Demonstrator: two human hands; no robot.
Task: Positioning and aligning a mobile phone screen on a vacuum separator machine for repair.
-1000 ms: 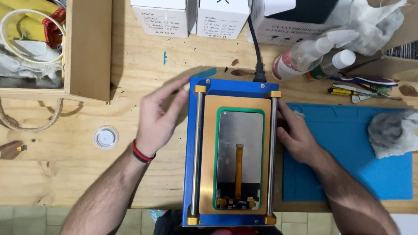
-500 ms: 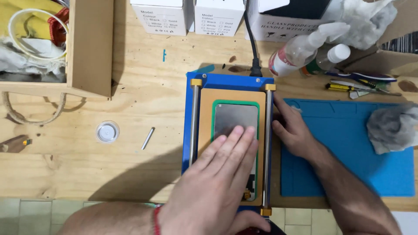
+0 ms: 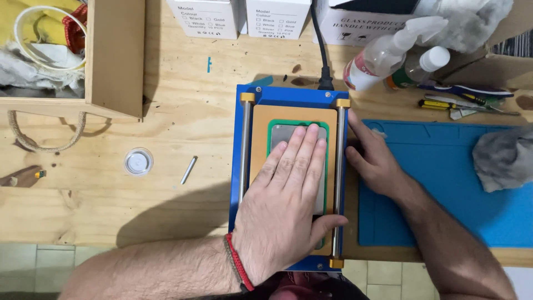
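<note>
A blue heating plate machine point(image 3: 288, 95) with two steel rails and an orange pad sits on the wooden bench. A phone screen point(image 3: 284, 135) lies in a green frame on the pad. My left hand point(image 3: 290, 191) lies flat on the screen, fingers together and stretched out, covering most of it. My right hand point(image 3: 373, 161) rests against the machine's right side, by the right rail, fingers curled on its edge. It holds nothing.
A blue work mat point(image 3: 444, 183) with a grey cloth point(image 3: 502, 158) lies to the right. Spray bottles point(image 3: 383, 55), screwdrivers point(image 3: 455, 103), white boxes point(image 3: 244, 16), a wooden box point(image 3: 114, 61), a small round lid point(image 3: 137, 161) and a thin metal tool point(image 3: 189, 169) surround the machine. A black cable point(image 3: 321, 50) plugs in behind.
My left hand moved from the machine's left side onto the screen and now presses flat on it, slid further up. A thin metal tool it had covered now shows on the bench. The right hand stayed put.
</note>
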